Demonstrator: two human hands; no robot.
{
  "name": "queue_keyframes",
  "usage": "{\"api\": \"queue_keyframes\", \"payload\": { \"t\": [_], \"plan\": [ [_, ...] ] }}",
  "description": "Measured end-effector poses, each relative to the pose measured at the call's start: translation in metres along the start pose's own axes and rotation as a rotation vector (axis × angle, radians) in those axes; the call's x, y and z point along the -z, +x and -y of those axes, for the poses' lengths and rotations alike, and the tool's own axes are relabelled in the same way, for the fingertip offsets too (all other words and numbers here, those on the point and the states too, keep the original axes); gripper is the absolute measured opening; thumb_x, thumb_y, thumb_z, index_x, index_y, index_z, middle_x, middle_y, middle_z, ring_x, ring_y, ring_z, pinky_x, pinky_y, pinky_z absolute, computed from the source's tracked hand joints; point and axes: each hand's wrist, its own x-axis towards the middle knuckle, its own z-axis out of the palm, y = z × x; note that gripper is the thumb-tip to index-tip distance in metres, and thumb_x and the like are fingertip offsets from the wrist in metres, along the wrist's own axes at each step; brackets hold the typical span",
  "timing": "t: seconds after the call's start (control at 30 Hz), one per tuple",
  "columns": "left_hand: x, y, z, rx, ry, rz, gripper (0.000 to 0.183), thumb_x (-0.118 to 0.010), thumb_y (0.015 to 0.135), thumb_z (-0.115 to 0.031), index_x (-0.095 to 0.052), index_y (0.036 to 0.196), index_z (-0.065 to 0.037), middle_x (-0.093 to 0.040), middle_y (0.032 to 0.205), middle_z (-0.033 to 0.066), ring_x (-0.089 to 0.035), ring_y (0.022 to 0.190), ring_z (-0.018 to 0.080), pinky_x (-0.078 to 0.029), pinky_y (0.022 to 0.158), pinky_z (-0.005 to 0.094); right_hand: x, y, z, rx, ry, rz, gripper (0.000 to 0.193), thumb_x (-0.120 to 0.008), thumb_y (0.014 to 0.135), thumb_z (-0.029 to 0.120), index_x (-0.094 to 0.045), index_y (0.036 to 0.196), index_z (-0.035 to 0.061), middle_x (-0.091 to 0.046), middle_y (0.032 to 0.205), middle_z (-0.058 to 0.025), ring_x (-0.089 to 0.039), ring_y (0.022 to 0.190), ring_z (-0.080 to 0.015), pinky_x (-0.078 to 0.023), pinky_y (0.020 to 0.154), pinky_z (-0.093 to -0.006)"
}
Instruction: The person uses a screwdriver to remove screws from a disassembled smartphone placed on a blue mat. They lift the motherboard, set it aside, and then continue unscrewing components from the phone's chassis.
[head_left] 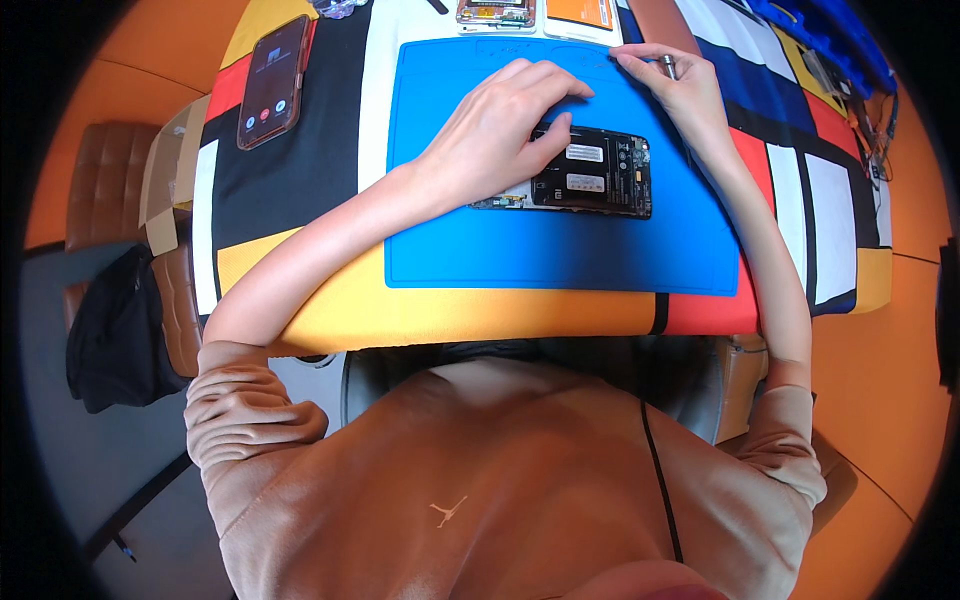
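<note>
A phone with its back off lies on the blue mat, showing a black battery with white labels. My left hand rests over its left end, fingers apart and curved, the thumb reaching across its upper edge. Part of the phone is hidden under that hand. At the mat's upper right edge, my right hand is closed, with thumb and index fingertip close together. A short silver cylindrical tool, perhaps a small screwdriver, is tucked in its fingers. Tiny dark bits, too small to name, lie along the mat's far edge.
Another opened device and a white-framed one with an orange panel sit beyond the mat. A lit smartphone lies at far left on the patterned cloth. At far right are a blue plastic container and tangled cables.
</note>
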Motion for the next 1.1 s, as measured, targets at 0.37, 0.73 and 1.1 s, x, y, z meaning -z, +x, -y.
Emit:
{"api": "queue_keyframes", "payload": {
  "t": [0.37,0.73,1.1],
  "plan": [
    [0.009,0.000,-0.006,-0.152,-0.047,0.184,0.079,-0.084,0.072,-0.026,-0.054,0.144,-0.013,-0.062,0.127,0.0099,-0.054,0.118,0.0282,-0.039,0.104,0.0391,0.027,-0.006,0.008,0.063,0.250,-0.180,0.030,-0.046,0.106,0.015,-0.058,0.130,0.0015,-0.064,0.083,-0.0009,-0.046,0.063,-0.0030,-0.036,0.058,-0.0199],
    [0.011,0.004,0.011,-0.151,-0.008,0.150,0.089,-0.088,0.072,-0.036,-0.050,0.149,-0.012,-0.065,0.129,0.0110,-0.057,0.121,0.0286,-0.041,0.107,0.0396,-0.010,-0.054,0.044,0.508,0.216,-0.093,0.028,-0.042,0.111,0.012,-0.040,0.136,0.0005,-0.065,0.094,-0.0120,-0.057,0.073,-0.0083,-0.048,0.068,-0.0207],
    [0.010,0.000,0.015,-0.098,-0.164,0.122,0.066,-0.079,0.080,-0.017,-0.052,0.138,-0.002,-0.059,0.124,0.0231,-0.054,0.117,0.0417,-0.043,0.104,0.0480,-0.018,-0.064,0.034,0.548,0.149,0.087,0.024,-0.041,0.110,0.010,-0.042,0.133,0.0001,-0.065,0.092,-0.0116,-0.055,0.073,-0.0079,-0.044,0.068,-0.0201]
  ]
}}
